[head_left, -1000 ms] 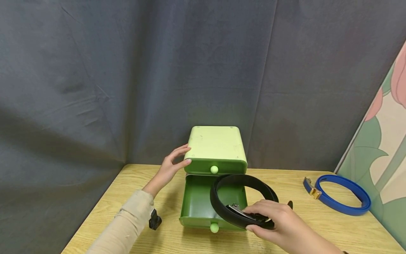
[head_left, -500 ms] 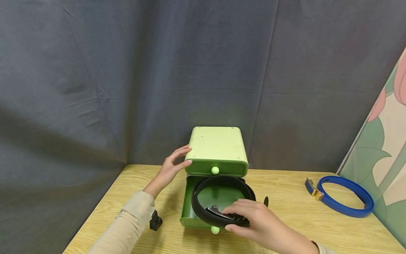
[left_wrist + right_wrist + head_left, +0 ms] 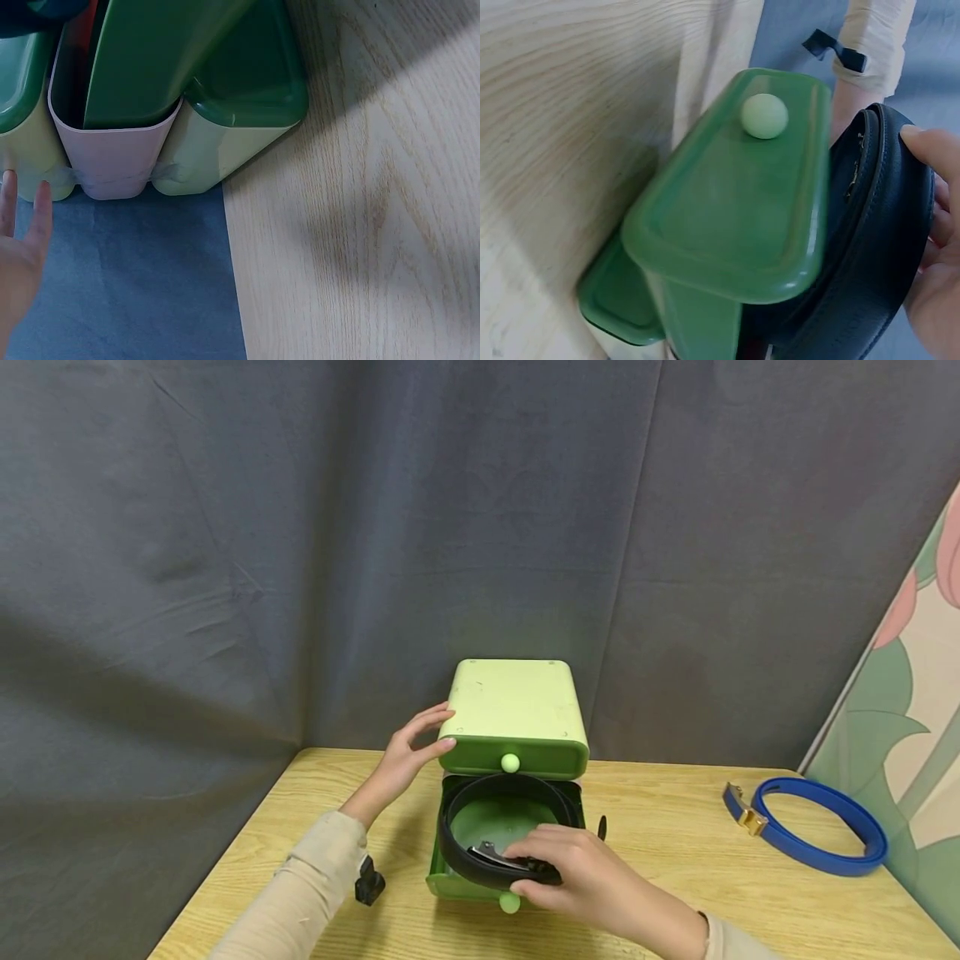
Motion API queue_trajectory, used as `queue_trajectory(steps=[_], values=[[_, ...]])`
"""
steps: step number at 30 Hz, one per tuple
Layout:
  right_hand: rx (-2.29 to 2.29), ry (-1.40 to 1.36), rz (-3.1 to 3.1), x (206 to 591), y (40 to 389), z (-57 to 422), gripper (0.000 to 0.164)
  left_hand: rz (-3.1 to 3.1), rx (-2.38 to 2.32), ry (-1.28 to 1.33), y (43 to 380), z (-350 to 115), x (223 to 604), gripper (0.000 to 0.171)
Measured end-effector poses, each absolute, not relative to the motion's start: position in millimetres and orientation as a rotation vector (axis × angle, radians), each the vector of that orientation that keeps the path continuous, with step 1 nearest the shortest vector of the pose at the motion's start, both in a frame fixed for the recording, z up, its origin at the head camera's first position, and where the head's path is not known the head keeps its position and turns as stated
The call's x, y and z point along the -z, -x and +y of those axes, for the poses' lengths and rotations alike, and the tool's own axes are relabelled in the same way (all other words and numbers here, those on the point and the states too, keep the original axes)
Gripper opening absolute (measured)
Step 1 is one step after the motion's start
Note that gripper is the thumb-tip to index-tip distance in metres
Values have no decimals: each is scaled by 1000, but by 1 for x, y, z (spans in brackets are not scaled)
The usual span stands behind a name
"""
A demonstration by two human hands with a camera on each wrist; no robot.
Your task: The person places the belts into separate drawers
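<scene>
My right hand grips a coiled black belt near its silver buckle, thumb outside the coil. The coil hangs over the mouth of a pulled-out green drawer. Beside the drawer front, in the right wrist view, the black belt partly disappears behind the green panel; whether it touches the drawer floor I cannot tell. My left hand rests on the left side of the drawer unit, fingers spread. In the left wrist view, two of its fingertips show by the unit's pale side.
A coiled blue belt with a gold buckle lies on the wooden table at right. Above the pulled-out drawer, a top drawer with a round knob is shut. A small black object sits by the left sleeve. A grey curtain hangs behind.
My right hand has carried the black belt leftward, from the drawer's right side to over the drawer. My left hand stays on the unit.
</scene>
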State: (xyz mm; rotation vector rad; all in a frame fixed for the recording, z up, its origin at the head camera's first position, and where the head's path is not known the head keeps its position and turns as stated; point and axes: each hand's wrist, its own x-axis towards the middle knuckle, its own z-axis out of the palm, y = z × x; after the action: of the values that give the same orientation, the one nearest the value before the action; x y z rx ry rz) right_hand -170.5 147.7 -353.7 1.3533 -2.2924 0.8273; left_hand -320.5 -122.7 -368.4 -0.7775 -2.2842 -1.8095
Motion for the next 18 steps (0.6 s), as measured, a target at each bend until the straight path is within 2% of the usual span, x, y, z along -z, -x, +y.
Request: queue_trajectory(steps=[18], values=[[-814, -1344, -2462, 357, 187, 140, 25, -2286, 1810, 776, 320, -122, 369, 45]])
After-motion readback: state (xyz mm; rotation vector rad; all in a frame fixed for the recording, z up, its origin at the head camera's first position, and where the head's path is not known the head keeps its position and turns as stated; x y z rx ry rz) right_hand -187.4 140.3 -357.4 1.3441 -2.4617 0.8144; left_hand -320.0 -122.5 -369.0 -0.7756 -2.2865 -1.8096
